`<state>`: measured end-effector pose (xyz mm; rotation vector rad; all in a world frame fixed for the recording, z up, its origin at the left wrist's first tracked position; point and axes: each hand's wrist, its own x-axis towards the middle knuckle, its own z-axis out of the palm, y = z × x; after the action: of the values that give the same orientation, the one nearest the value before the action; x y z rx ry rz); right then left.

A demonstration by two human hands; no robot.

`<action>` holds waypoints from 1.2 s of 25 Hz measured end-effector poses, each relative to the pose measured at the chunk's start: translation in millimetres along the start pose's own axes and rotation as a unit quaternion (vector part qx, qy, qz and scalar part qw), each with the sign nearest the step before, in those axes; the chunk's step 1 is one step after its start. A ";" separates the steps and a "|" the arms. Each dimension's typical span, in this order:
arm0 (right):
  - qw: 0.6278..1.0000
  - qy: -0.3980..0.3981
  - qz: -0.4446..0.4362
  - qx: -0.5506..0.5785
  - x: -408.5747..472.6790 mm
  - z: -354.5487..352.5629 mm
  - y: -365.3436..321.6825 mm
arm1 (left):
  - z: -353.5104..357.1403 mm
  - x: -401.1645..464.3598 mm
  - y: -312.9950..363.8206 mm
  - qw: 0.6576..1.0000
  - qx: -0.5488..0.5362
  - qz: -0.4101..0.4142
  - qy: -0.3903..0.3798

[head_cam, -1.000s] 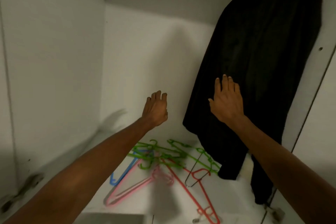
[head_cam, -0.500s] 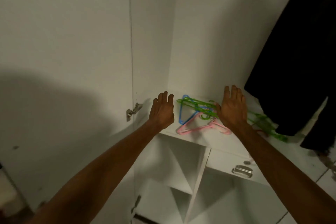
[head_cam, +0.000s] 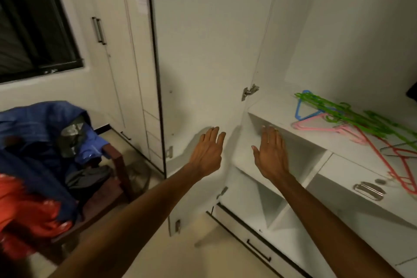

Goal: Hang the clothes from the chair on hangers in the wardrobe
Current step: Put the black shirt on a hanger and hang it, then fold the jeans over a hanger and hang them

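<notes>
Head view: both arms reach forward, left hand (head_cam: 206, 153) and right hand (head_cam: 270, 153) with fingers straight and holding nothing, in front of an open white wardrobe (head_cam: 203, 52). Clothes (head_cam: 38, 142), blue and red, lie heaped on a chair (head_cam: 119, 165) at left. Coloured hangers (head_cam: 352, 119) lie on the wardrobe shelf (head_cam: 282, 115) at right.

- Left hand (head_cam: 206, 151): bare, no ring or glove showing.
- Right hand (head_cam: 270, 156): bare too.
- Both forearms: sleeveless (no watch or band visible).
</notes>
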<state>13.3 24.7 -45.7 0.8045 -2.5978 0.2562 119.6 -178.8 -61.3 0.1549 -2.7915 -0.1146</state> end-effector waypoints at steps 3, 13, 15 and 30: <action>0.998 -0.012 -0.061 0.028 -33.5 18.9 -73.2 | -3.4 -77.4 -47.7 0.999 0.032 0.012 0.011; 0.948 -0.102 -0.281 0.113 -113.9 87.3 -292.1 | -33.8 -343.0 -227.1 0.941 0.082 -0.328 0.012; 0.938 -0.112 -0.299 0.135 -114.6 93.0 -331.8 | -39.6 -366.5 -247.4 0.924 0.078 -0.375 0.007; 0.902 -0.170 -0.348 0.191 -14.0 203.8 -560.9 | -8.1 -376.6 -445.2 0.886 0.069 -0.456 -0.040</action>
<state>279.4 -485.3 -205.1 2.0028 -2.3729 0.4432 516.3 -574.9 -222.2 1.5065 -2.5457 -0.1419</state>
